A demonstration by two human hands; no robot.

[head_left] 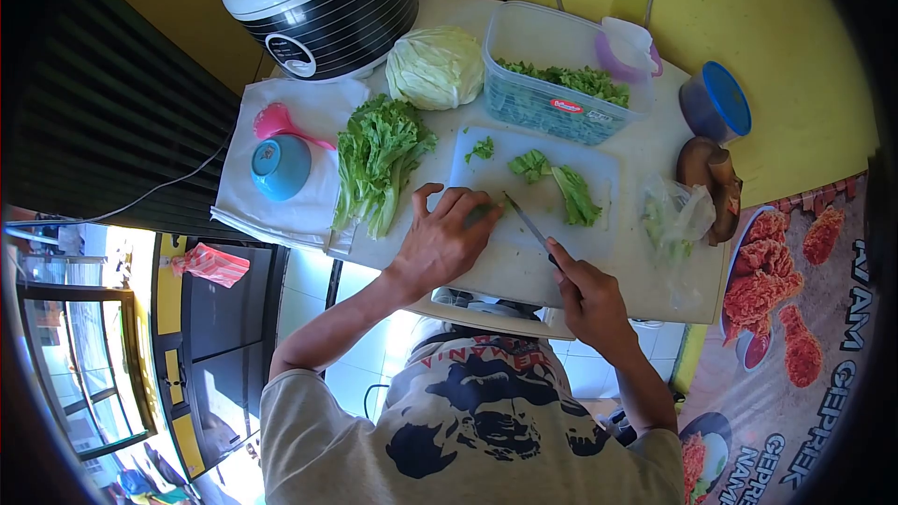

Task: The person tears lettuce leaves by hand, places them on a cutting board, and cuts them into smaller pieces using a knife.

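My right hand (pixel 591 304) is closed round the dark handle of a knife (pixel 528 224), its blade slanting up and left over the white cutting board (pixel 599 164). At the board's left part, my left hand (pixel 444 238) bends its fingers down on a small piece of lettuce (pixel 483 215), mostly hidden under the fingertips. The knife tip is just right of those fingers. Cut lettuce pieces (pixel 575 196) lie farther back on the board, with small scraps (pixel 482 148) at its upper left. A bunch of lettuce leaves (pixel 379 164) rests left of the board.
Behind the board stands a clear plastic container (pixel 510 98) of cut lettuce, beside a cabbage (pixel 435 67) and a rice cooker (pixel 323 14). A blue bowl (pixel 281 168) and pink ladle (pixel 276 120) are at left. At right are a plastic bag (pixel 675 224) and blue-lidded tub (pixel 716 103).
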